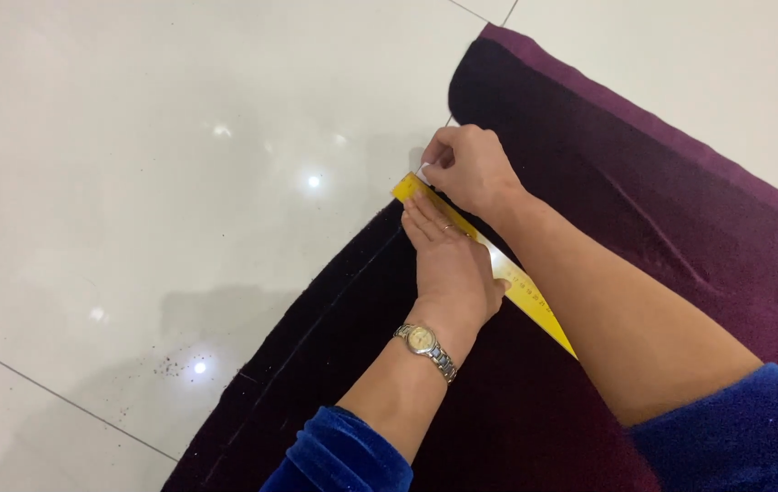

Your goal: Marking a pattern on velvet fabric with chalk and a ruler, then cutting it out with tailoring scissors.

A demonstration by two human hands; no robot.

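**Two hands working a ruler on dark cloth**

One large piece of dark purple velvet cloth [589,228] is lying spread over the white tiled floor [133,182], covering the right and lower part of it, with its folded edge running up toward the floor's far right corner. A yellow ruler [525,296] is lying slantwise on the cloth near the cloth's left edge. The left hand [448,260] is pressing flat on the ruler, fingers held together. The right hand [471,164] is curling at the ruler's far end, pinching something small and pale, probably chalk; too small to tell.

Velvet is likely sliding easily on polished tile, so a lighter press could be letting the ruler skew and the line wander. The crossed forearms are crowding each other, while bare floor is lying open beyond the cloth's left edge.
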